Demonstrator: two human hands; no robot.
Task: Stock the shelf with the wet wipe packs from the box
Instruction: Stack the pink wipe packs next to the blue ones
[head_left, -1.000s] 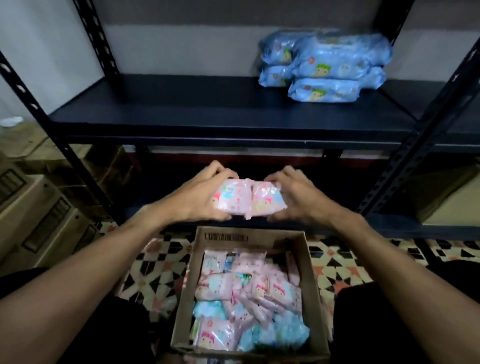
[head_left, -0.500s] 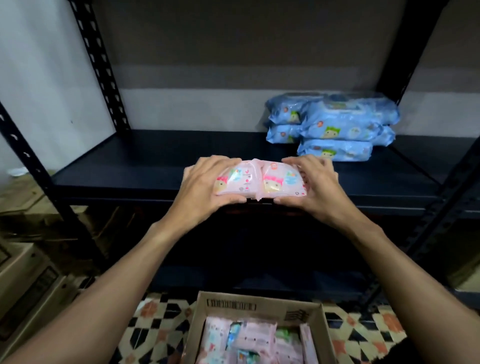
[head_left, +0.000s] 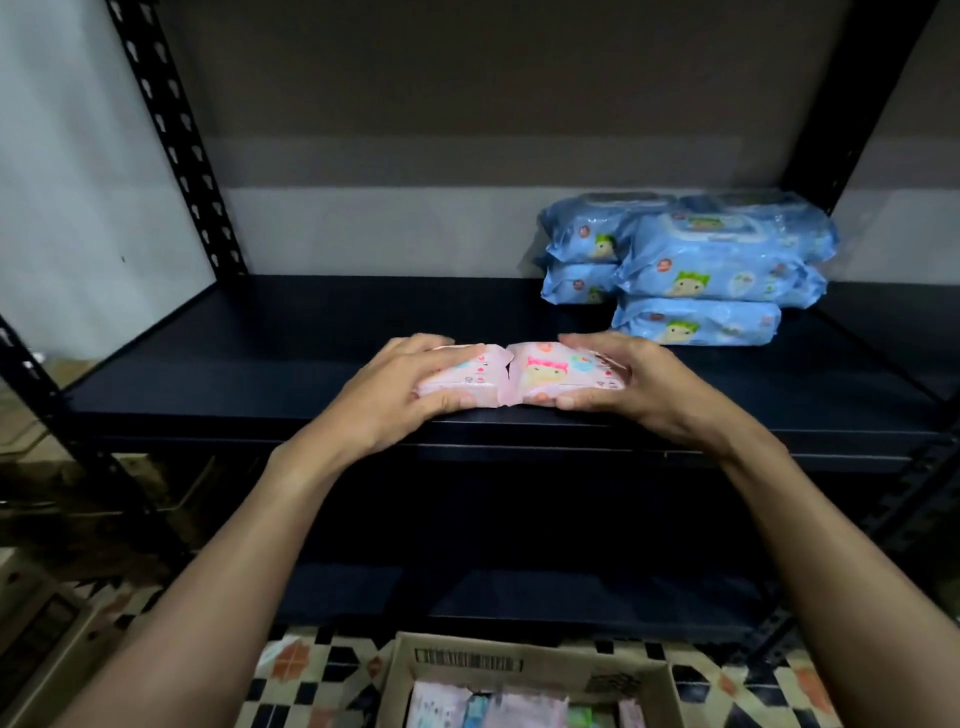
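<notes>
So the pink packs (head_left: 519, 379) are right at the front lip of the shelf (head_left: 260, 353), two of them end to end, long side running left-right along the edge. The left hand (head_left: 384, 395) wraps one end and the right hand (head_left: 639, 384) the other, fingers over the top, thumbs on the near side. I can't tell if they're touching down. The blue packs (head_left: 701, 270) sit behind and to the right, nearer the right hand. The box (head_left: 415, 660) is below.

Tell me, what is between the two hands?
Two pink plastic wet wipe packs, side by side, held by the left hand and right hand, in the head view.
</notes>
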